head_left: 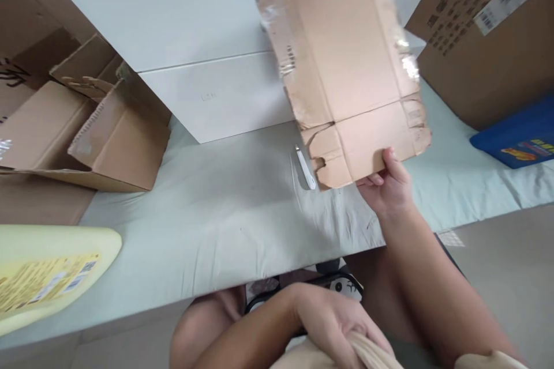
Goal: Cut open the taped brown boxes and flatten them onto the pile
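My right hand (389, 187) is closed on the lower edge of a flattened cardboard piece (350, 57), thumb on the near face and fingers behind. The cardboard is held up and tilted above the table, with crease lines, torn flaps along its lower end and shiny tape on its sides. Low in the view, my left hand (335, 323) is closed on beige fabric (367, 351), seemingly part of my clothing. Beside the cardboard's lower left corner, a slim white tool that looks like a utility knife (306, 168) lies on the table.
A pale green cloth covers the table (216, 213). Open cardboard boxes (125, 132) stand at left, above a pale yellow package (52, 274). A large white box (234, 95) stands at the back. At right are a big printed carton (485, 69) and a blue package (515, 138).
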`<control>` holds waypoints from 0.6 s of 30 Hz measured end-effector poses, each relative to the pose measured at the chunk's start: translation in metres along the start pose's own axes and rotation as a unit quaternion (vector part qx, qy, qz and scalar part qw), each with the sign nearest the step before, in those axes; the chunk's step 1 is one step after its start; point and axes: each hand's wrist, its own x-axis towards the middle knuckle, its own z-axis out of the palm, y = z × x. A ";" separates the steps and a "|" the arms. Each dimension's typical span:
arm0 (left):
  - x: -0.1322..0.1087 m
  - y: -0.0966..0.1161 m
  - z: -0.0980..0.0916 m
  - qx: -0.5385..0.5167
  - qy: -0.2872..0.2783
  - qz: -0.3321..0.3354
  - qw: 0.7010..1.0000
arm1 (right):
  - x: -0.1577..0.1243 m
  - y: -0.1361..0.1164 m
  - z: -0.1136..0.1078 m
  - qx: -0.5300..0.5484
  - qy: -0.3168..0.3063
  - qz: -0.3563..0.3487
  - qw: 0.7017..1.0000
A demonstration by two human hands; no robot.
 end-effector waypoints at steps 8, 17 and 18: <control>-0.036 0.026 0.012 -0.053 0.197 0.119 0.972 | 0.014 -0.065 -0.096 -0.039 0.291 -0.152 0.944; -0.024 0.017 0.007 -0.137 0.237 0.174 0.946 | 0.112 -0.091 -0.115 -0.169 0.351 -0.113 0.914; -0.023 0.019 0.005 -0.135 0.242 0.171 0.946 | 0.134 -0.094 -0.110 -0.187 0.342 -0.106 0.915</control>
